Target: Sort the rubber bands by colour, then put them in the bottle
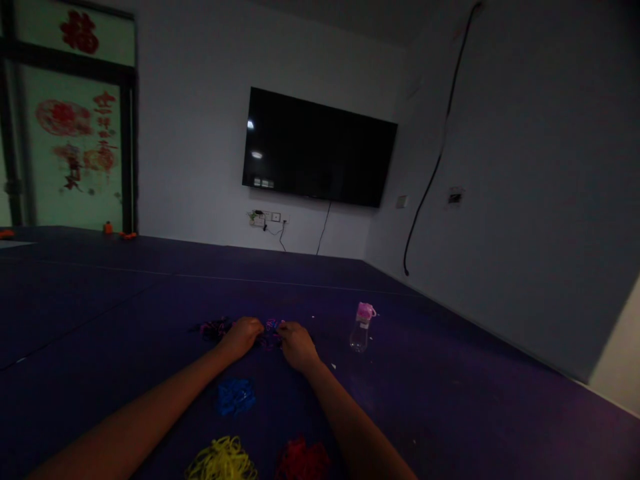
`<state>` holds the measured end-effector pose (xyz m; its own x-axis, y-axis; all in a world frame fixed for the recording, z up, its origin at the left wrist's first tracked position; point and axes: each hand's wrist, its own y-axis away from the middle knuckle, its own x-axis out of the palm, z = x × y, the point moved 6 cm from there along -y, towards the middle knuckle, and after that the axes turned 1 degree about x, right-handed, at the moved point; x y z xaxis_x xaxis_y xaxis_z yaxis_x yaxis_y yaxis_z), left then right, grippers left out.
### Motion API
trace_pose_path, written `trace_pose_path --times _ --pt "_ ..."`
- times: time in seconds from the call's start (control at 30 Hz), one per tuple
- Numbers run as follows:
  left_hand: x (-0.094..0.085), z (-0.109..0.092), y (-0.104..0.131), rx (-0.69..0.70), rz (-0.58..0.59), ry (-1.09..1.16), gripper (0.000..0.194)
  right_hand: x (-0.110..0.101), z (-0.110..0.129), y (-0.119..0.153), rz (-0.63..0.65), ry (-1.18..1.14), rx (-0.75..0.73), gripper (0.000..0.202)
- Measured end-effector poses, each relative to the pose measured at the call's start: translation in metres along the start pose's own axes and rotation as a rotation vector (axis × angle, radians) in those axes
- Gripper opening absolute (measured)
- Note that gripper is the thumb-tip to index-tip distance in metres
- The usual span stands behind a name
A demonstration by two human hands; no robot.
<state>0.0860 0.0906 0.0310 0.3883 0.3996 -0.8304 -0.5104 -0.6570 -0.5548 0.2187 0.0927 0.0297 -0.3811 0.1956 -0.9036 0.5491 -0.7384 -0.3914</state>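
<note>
A tangled, mixed pile of dark, pink and blue rubber bands (271, 325) lies on the purple surface (450, 400) in front of me. From the left, my left hand (243, 335) reaches into it with its fingers pinched together on some bands. Facing it, my right hand (299, 345) pinches bands at the pile's right side; its fingertips are partly hidden. More dark and pink bands (216, 328) spread out left of my left hand. Between my forearms sits a blue pile of bands (236, 397), with yellow rubber bands (223, 460) and red rubber bands (303, 460) nearer to me.
A clear bottle (359, 337) with a pink cap stands right of my right hand. White scraps (334, 365) lie nearby. Small orange objects (108, 228) are at the far left edge. Beyond, a television (320, 147) hangs on the wall, and a black cable (435, 167) dangles at right.
</note>
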Motion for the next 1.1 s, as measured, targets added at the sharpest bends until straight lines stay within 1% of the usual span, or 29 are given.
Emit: trace_pose_path --times 0.17,0.43,0.5,0.63,0.8,0.9,1.03,1.1 --pt "-0.002 0.001 0.001 -0.005 -0.046 0.001 0.024 0.004 0.000 0.000 0.036 0.024 -0.011 0.038" --pt "-0.010 -0.007 0.000 0.019 -0.096 0.002 0.028 0.005 0.001 -0.001 0.047 0.058 0.008 0.036" --pt "-0.011 -0.008 0.000 0.018 -0.107 0.049 0.029 0.005 0.002 -0.001 0.049 0.067 -0.002 0.035" --pt "-0.012 0.003 0.002 -0.050 -0.171 0.218 0.029 0.005 0.004 -0.001 0.037 0.047 -0.033 0.034" --pt "-0.015 0.018 0.005 -0.150 -0.246 0.335 0.033 0.002 0.001 -0.001 0.002 -0.043 -0.043 0.031" --pt "-0.013 0.015 0.003 -0.135 -0.213 0.331 0.032 0.000 0.001 -0.001 -0.028 -0.065 -0.045 0.032" --pt "-0.005 0.001 0.000 -0.026 -0.105 0.255 0.030 0.000 0.005 0.000 -0.018 -0.042 -0.070 0.034" --pt "-0.003 -0.003 0.000 0.003 -0.071 0.221 0.031 -0.002 0.007 0.001 -0.014 -0.036 -0.073 0.035"
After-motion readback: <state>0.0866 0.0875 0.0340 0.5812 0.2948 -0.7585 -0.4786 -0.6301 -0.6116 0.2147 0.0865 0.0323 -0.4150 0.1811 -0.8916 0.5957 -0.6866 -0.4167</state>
